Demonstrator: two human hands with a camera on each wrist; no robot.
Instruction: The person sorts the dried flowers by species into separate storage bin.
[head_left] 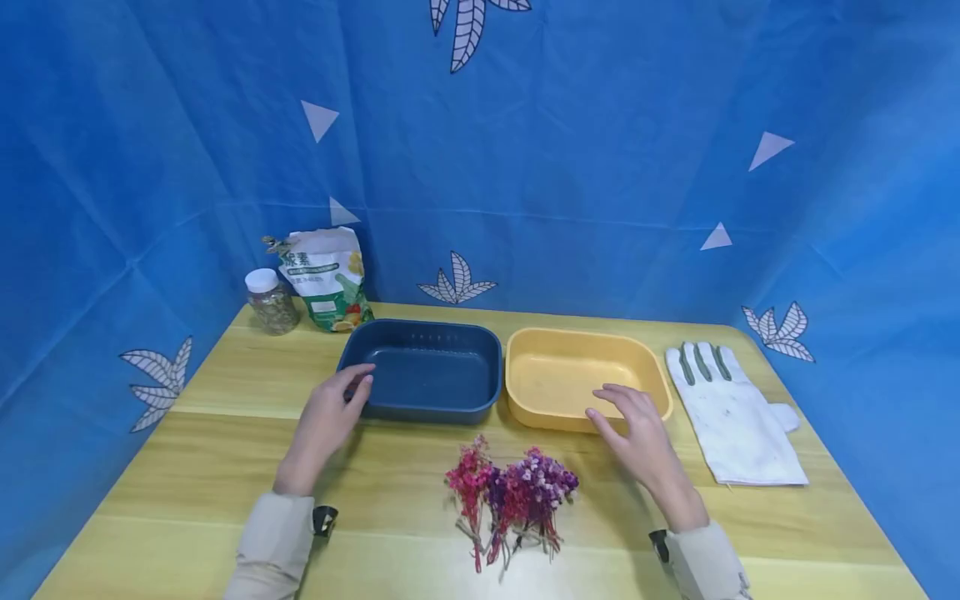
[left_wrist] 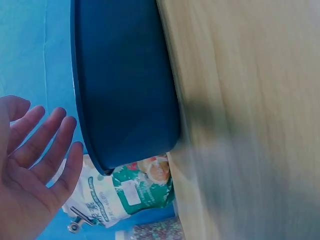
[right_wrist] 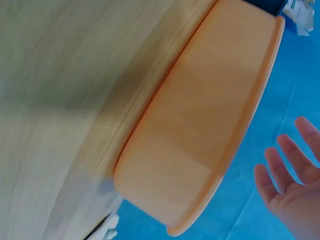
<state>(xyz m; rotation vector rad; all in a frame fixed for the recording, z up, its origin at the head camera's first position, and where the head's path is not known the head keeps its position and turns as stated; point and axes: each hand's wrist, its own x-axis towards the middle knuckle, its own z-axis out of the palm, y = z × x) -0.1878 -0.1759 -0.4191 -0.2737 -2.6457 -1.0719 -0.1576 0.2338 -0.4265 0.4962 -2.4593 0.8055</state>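
Observation:
My left hand (head_left: 330, 417) hovers at the near left corner of a dark blue plastic bin (head_left: 427, 412), its fingers spread and loosely bent with nothing in them; the left wrist view shows the palm beside the bin's wall (left_wrist: 125, 90). Over the near right side of a yellow bin (head_left: 555, 418) is my right hand (head_left: 637, 429), fingers relaxed and holding nothing. In the right wrist view a gap shows between its fingertips and the yellow bin's rim. Between the forearms, small bunches of dried pink and purple flowers (head_left: 517, 492) lie on the table, stems toward me.
A white glove with green stripes (head_left: 738, 425) lies flat at the right. Behind the blue bin's left end stand a white and green printed bag (head_left: 326, 279) with a metal clip (left_wrist: 80, 220) and a white-lidded jar (head_left: 273, 308). Blue cloth (head_left: 562, 167) hangs around the wooden table.

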